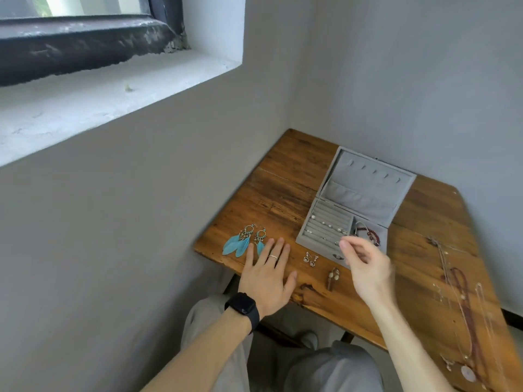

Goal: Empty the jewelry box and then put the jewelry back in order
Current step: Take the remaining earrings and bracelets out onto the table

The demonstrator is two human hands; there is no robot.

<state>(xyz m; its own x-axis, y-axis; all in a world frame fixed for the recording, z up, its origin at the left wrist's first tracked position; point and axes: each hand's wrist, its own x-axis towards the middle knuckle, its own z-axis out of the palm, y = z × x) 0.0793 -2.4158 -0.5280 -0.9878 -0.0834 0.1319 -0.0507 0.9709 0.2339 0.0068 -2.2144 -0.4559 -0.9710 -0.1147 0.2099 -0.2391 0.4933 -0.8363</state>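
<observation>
Jewelry box (365, 190) lay open toward the far side of the table (283, 188), and my right hand (365, 267) hovered over its front edge, blurred, fingers curled, with thumb and forefinger close together; I could not tell whether they pinched anything. My left hand (266, 274) lay flat on the table, fingers straight and released, holding nothing, with a ring (273, 257) on one finger and a black watch (243, 308) on the wrist. Its fingertips reached the tips of the blue feather earrings (246, 240), which lay side by side near the table's left edge. Between my hands lay small silvery earrings (310, 258) and, nearer me, a brown piece (333, 277) I could not make out. In the box, studs (328, 226) sat in the ring rolls on the left, and a red bracelet (372, 236) lay in the right compartment. Several necklaces (464, 306) stretched along the table to the right, well apart from the box.
</observation>
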